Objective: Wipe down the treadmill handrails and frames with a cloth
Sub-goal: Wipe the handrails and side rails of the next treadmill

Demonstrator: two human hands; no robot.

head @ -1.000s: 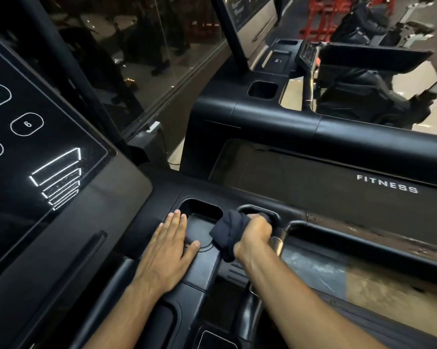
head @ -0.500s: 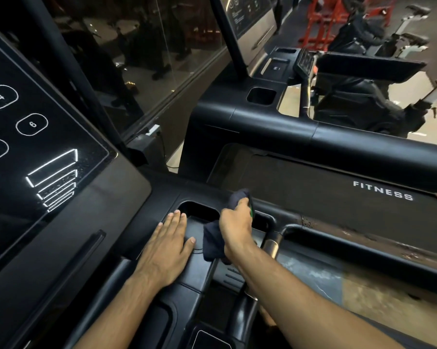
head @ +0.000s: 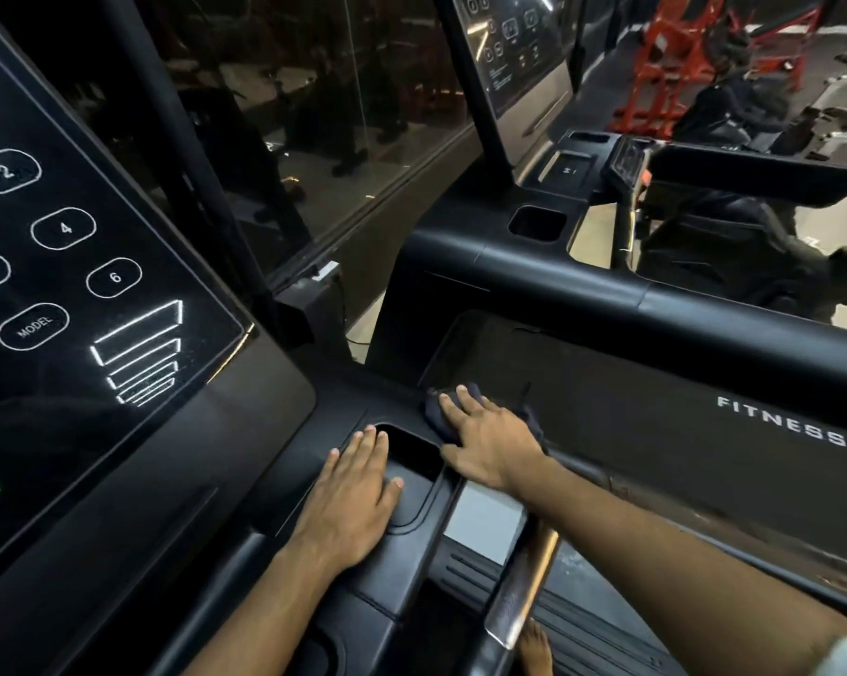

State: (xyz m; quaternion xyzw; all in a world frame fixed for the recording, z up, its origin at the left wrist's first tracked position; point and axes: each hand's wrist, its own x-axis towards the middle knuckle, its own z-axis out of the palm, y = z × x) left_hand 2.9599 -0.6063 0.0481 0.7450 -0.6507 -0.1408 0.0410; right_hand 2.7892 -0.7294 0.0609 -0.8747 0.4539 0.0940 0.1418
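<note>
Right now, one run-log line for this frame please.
right hand: flat, pressing dark cloth on treadmill frame | left hand: flat beside cup recess, empty

Head camera looks steeply down, close over the treadmill console (head: 119, 334).

Cloth (head: 438, 416) dark navy; treadmill frame (head: 606, 290) matte black; console screen (head: 94, 265) black with white outlined buttons; far rack (head: 665, 65) orange-red.
</note>
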